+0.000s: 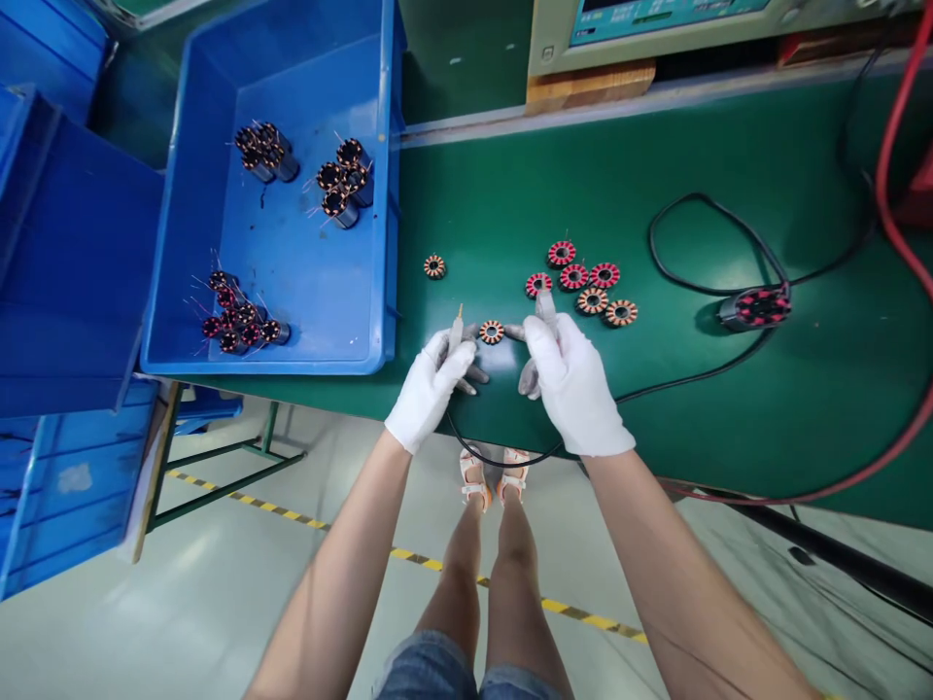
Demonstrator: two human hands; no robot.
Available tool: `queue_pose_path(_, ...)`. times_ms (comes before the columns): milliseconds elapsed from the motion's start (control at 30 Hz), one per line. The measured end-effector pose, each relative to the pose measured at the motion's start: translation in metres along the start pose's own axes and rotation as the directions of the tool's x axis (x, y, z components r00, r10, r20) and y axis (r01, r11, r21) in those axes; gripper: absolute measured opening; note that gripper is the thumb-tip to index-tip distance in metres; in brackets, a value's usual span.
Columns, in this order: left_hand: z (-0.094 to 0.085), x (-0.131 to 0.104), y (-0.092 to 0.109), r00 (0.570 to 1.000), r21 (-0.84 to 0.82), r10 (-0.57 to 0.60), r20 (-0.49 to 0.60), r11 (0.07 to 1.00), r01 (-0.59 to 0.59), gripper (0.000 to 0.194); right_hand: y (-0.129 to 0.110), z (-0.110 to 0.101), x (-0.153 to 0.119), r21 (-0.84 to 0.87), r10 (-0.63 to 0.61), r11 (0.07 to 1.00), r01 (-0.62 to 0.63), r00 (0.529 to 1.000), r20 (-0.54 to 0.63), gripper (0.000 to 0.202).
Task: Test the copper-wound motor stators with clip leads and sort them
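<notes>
My left hand [431,387], in a white glove with grey fingertips, grips a test probe [456,331]. The probe's brass-coloured tip points away from me, and a black cable hangs below the hand. Between my hands a small copper-wound stator [491,332] lies on the green table. Gloved the same way, my right hand [575,379] has its fingers apart, one reaching to the stator's right edge; I cannot tell if it touches. No object shows in that hand. Just beyond it sit several red and copper stators [574,277]. A single copper stator [434,266] lies farther left.
A blue bin [313,87] on the left holds clusters of stacked stators [244,316]. At right, a black cable loops around a dark stator stack [756,308]. A red cable [885,194] curves along the right side. An instrument with a screen [648,39] stands at the back.
</notes>
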State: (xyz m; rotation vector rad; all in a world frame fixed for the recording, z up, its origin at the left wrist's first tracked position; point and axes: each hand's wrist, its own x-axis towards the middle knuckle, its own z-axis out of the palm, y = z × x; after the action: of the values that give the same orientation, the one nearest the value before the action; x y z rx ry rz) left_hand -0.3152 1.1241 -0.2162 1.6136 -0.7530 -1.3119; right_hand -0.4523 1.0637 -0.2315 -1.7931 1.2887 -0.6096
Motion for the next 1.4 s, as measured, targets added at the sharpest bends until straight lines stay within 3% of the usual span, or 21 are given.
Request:
queue_pose_path(100,-0.002,-0.005,-0.005,1.0,-0.068,0.006,-0.016,0.998,-0.008,0.036,-0.008,-0.002,-0.009,0.269,0.152,0.945,-0.185,0.979,0.137,0.035)
queue_pose_path(267,-0.003,-0.009,-0.006,0.994,-0.09,0.02,-0.107,0.996,-0.03,0.035,-0.011,-0.003,-0.015,0.292,0.172,0.929,-0.227,0.964,0.203,0.036)
queue_pose_path(433,-0.01,-0.022,-0.005,0.982,0.118,-0.036,-0.187,0.991,0.059,0.032,-0.012,0.001,-0.016,0.293,0.18,0.928,-0.231,0.965,0.189,0.036)
queue_pose_path(567,-0.022,-0.028,-0.009,0.979,0.33,-0.052,-0.197,0.937,0.116,0.029,-0.014,0.001,-0.018,0.301,0.159,0.923,-0.242,0.948,0.275,0.037)
queue_pose_path(633,-0.029,-0.028,-0.01,0.987,0.469,-0.019,-0.158,0.879,0.092,0.027,-0.014,0.001,-0.018,0.231,0.161,0.947,-0.222,0.954,0.254,0.038)
queue_pose_path(733,-0.035,-0.025,-0.009,0.995,0.638,0.021,-0.102,0.769,0.049,0.023,-0.01,0.001,-0.015,-0.1,0.095,0.991,-0.092,0.995,0.029,0.036)
queue_pose_path(800,-0.036,-0.022,-0.007,0.995,0.69,0.037,-0.088,0.723,0.034,0.022,-0.005,0.002,-0.012,-0.369,-0.029,0.929,0.004,0.998,-0.062,0.034)
queue_pose_path(900,-0.035,-0.018,-0.006,0.996,0.698,0.042,-0.076,0.716,0.023,0.02,0.001,0.004,-0.009,-0.584,-0.157,0.803,0.122,0.988,-0.009,0.03)
queue_pose_path(1033,-0.032,-0.014,-0.004,0.997,0.694,0.015,-0.077,0.719,0.043,0.019,0.002,0.005,-0.005,-0.653,-0.218,0.73,0.201,0.974,0.057,0.03)
queue_pose_path(1400,-0.032,-0.014,0.0,0.999,0.7,-0.018,-0.046,0.713,0.045,0.021,0.003,0.006,-0.004,-0.673,-0.233,0.698,0.244,0.966,0.108,0.033)
